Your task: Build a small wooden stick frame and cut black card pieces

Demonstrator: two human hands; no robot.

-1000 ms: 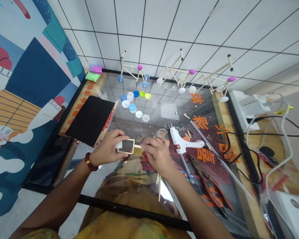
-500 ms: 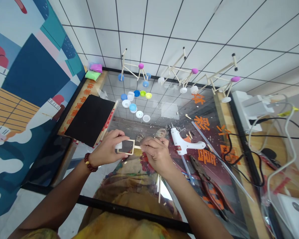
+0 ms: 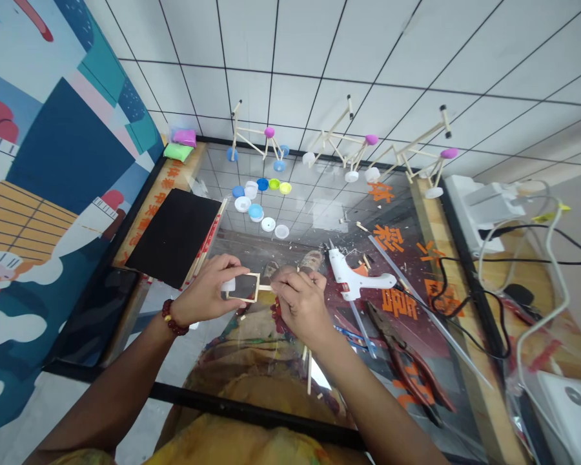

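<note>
Between the thumb and fingers of my left hand (image 3: 208, 292) is a small rectangular frame of pale wooden sticks (image 3: 257, 288). My right hand (image 3: 301, 300) is closed on a short wooden stick (image 3: 267, 288), which meets the frame's right side; its far end is hidden by my fingers. A white round piece shows at the frame's left end, by my left fingers. To the right of my right hand lies a white hot glue gun (image 3: 353, 274), nozzle pointing up and away. Loose wooden sticks (image 3: 309, 371) lie below my right wrist.
Pliers (image 3: 401, 358) and a long clear glue stick (image 3: 430, 313) lie at right. Several bottle caps (image 3: 268, 224) sit mid-table. Along the back stand three stick models (image 3: 341, 139). Black board sheets (image 3: 174, 236) lie left; cables (image 3: 484, 303) and a power strip (image 3: 465, 213) sit right.
The view has shifted slightly. Both hands keep nearly the same pose around the frame and the short stick, with no other clear movement.
</note>
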